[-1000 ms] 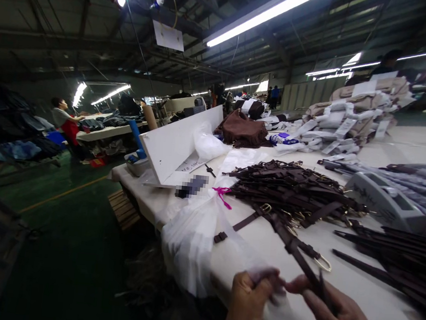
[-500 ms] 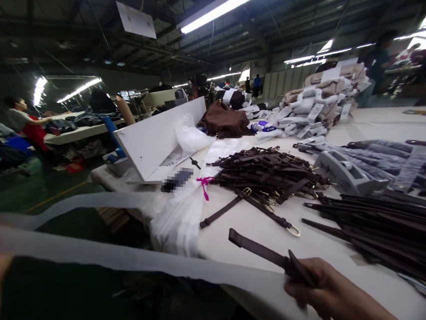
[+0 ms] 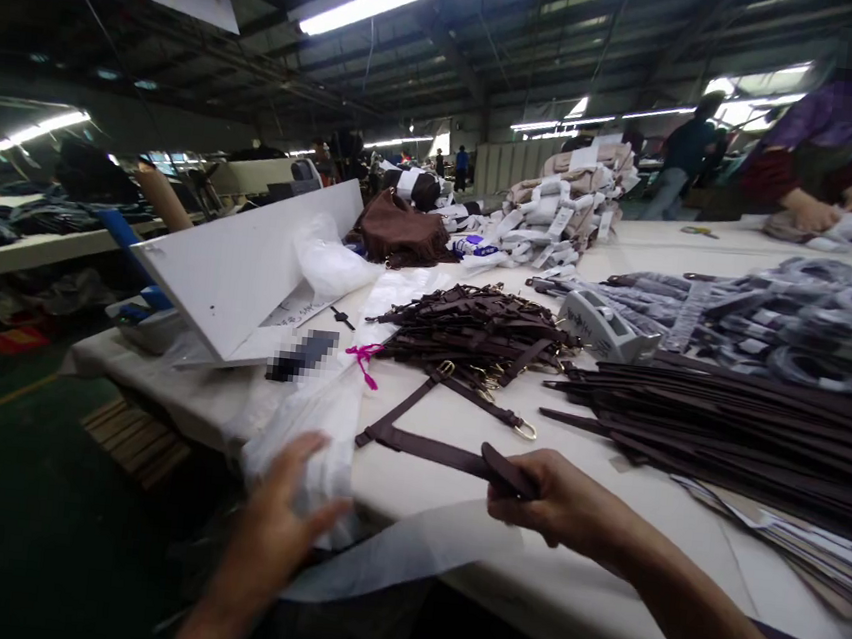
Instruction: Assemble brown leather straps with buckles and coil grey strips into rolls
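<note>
Head view shows the right hand (image 3: 539, 493) gripping a flat, dark-brown strap (image 3: 447, 453), left hand (image 3: 274, 526) spread wide.

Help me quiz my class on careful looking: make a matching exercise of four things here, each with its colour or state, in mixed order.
Column one
1. The person's right hand
2. The person's left hand
3. Ribbon
4. Tape dispenser

Column two
A. Bright pink
B. Gripping a dark strap
C. Grey
D. Spread open

Right pairs: 1-B, 2-D, 3-A, 4-C
</note>
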A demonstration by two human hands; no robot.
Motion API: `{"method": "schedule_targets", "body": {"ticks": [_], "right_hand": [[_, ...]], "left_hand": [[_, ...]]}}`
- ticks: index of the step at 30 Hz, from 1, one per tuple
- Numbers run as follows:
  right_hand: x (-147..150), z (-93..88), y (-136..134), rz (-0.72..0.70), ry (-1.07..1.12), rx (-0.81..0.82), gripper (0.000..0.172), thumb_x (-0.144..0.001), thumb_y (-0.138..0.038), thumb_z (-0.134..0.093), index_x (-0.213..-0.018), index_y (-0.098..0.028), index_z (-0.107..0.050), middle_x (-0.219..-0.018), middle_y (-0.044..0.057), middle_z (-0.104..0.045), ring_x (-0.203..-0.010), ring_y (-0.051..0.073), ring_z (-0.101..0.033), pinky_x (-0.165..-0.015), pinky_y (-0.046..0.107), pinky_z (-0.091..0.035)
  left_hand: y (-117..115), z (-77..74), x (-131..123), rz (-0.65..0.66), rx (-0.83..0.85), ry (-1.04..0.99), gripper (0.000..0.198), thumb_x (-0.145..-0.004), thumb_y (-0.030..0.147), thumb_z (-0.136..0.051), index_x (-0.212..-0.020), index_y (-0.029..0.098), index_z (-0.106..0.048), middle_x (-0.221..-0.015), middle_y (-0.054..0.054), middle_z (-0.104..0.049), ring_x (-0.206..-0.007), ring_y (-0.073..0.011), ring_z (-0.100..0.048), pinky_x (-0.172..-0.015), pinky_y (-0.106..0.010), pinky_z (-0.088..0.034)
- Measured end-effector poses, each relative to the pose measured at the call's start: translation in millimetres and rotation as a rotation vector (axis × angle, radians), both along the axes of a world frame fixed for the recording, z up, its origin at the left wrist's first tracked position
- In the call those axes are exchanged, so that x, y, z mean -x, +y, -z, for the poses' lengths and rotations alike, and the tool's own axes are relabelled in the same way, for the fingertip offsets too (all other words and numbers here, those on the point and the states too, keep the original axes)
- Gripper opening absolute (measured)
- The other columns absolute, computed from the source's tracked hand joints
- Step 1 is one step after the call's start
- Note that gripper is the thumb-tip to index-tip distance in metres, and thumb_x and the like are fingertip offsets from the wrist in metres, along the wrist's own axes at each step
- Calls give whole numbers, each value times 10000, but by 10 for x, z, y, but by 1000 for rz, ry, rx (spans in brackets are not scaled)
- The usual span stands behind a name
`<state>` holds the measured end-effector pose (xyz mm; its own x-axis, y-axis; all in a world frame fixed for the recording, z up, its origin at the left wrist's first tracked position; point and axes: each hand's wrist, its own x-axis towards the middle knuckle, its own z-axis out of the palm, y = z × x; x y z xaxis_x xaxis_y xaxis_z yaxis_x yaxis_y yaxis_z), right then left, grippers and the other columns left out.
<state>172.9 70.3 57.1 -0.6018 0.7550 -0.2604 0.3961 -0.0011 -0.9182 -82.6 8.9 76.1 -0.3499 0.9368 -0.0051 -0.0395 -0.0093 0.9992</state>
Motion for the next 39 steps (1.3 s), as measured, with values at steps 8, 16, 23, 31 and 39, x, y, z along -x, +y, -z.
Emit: {"method": "schedule_targets", "body": {"ticks": [8, 16, 23, 31, 39], "right_hand": [[-532, -396, -227, 216, -25, -232, 269, -855, -426, -478, -929, -192, -588, -648, -21, -489, -551, 99, -427, -465, 175, -360], [-1156, -358, -392, 276, -212, -239, 409, -790, -508, -533, -1094, -263, -656, -701, 52, -635, -491, 134, -547, -442, 213, -476], [-1174, -405, -464, 339, -268, -323, 360, -740, -556, -566, -916, -293, -736, -759, 63, -691, -408, 114, -526, -358, 191, -443], [-1334, -254, -355, 80, -378, -312, 372, -841, -495, -479, -1128, -317, -634, -915, 71, -689, -773, 211, -635, -660, 252, -531], [-1397, -268, -375, 113, -435, -455, 310, -817, -472, -532, -1069, -352, -667, -972, 58, -688, -883, 241, -628, -766, 275, -511]], "left_hand": [[305, 351, -938, 694, 336, -111, 277, -654, 350, -708, -629, 111, -568, -548, -11, -606, -402, -66, -474, -412, -168, -349], [173, 395, -806, 647, 414, -271, 367, -622, 409, -741, -635, 97, -548, -560, -43, -627, -424, -96, -557, -425, -162, -396], [189, 405, -755, 632, 421, -285, 328, -577, 346, -778, -623, 89, -580, -535, -42, -621, -397, -99, -543, -380, -159, -389], [155, 389, -728, 647, 465, -219, 303, -573, 333, -774, -637, 90, -603, -541, -42, -627, -404, -111, -552, -364, -163, -393], [183, 341, -757, 657, 436, -186, 261, -585, 301, -759, -630, 84, -623, -514, -20, -601, -393, -93, -536, -373, -158, -404]]}}
